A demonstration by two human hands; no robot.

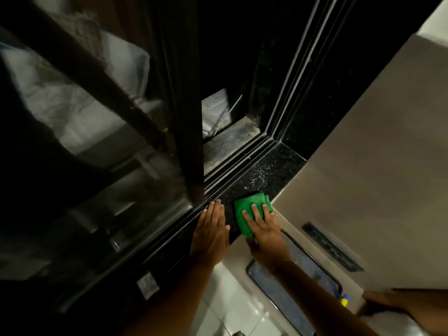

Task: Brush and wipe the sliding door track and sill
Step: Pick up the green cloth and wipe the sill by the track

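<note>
A folded green cloth (247,209) lies on the black speckled stone sill (271,170). My right hand (264,226) presses flat on the cloth with fingers spread over it. My left hand (212,229) rests flat, palm down, on the sill just left of the cloth, fingertips at the edge of the dark door track (232,166). White specks or droplets dot the sill beyond the cloth. The sliding glass door (121,141) stands partly open on the left, its dark frame (191,117) ending at the track. No brush is visible.
A beige wall (375,141) rises to the right of the sill. Below it a dark slotted vent (332,246) and a grey textured mat (286,282) sit by the tiled floor (230,299). A small blue and yellow object (343,297) lies near the mat's edge.
</note>
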